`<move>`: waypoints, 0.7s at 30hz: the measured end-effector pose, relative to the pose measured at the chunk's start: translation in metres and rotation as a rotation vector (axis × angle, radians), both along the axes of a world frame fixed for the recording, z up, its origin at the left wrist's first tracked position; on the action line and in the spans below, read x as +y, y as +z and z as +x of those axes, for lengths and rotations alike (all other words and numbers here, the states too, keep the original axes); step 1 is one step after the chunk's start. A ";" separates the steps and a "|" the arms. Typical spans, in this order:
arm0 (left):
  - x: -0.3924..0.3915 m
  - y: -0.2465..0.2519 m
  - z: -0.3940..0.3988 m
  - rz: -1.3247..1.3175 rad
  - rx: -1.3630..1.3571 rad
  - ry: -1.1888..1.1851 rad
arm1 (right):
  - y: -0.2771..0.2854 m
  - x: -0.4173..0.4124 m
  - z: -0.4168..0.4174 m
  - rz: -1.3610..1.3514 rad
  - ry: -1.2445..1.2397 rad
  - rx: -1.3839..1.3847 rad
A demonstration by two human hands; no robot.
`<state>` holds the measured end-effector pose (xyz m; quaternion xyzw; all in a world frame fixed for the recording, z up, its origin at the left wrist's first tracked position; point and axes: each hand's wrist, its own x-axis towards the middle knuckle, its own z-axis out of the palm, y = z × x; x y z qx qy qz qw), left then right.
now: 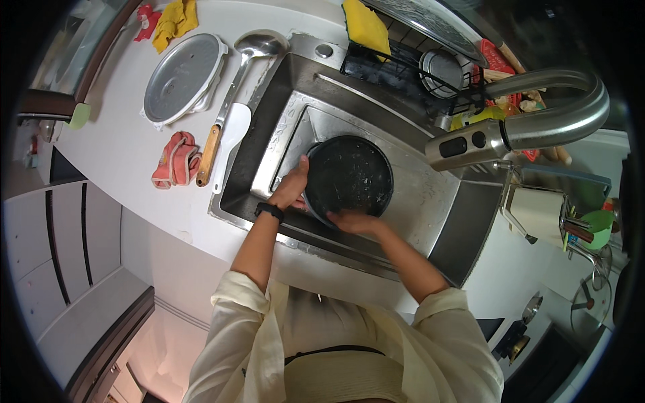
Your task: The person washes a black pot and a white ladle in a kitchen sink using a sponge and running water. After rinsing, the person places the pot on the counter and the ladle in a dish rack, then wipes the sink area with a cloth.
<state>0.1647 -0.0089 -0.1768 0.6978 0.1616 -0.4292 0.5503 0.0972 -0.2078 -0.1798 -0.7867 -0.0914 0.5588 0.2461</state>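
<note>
A round black pot or pan (350, 176) with wet marks on its dark surface is held over the stainless steel sink (423, 211). My left hand (294, 185) grips its left edge, thumb up on the rim and fingers underneath. My right hand (352, 220) touches the near edge, slightly blurred, with its fingertips at the dark surface; whether it grips cannot be told. The steel faucet (473, 143) reaches in from the right, its head to the right of the pot. No running water is visible.
Left of the sink lie a steel ladle (242, 75) with wooden handle, a white spatula (234, 136), a pink cloth (176, 160) and a grey oval lid (184, 78). Behind stands a black rack (403, 65) with a yellow sponge (366, 27). A knife holder (536, 211) is at right.
</note>
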 end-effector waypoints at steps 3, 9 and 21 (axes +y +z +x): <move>0.002 -0.011 0.003 0.098 0.046 -0.006 | -0.016 0.028 -0.001 0.259 -0.554 0.052; 0.009 -0.048 -0.001 0.163 -0.024 -0.057 | -0.048 0.040 0.097 0.382 -1.236 0.146; 0.010 -0.027 0.008 -0.053 0.074 0.118 | -0.044 0.102 0.084 -0.155 -0.987 -0.609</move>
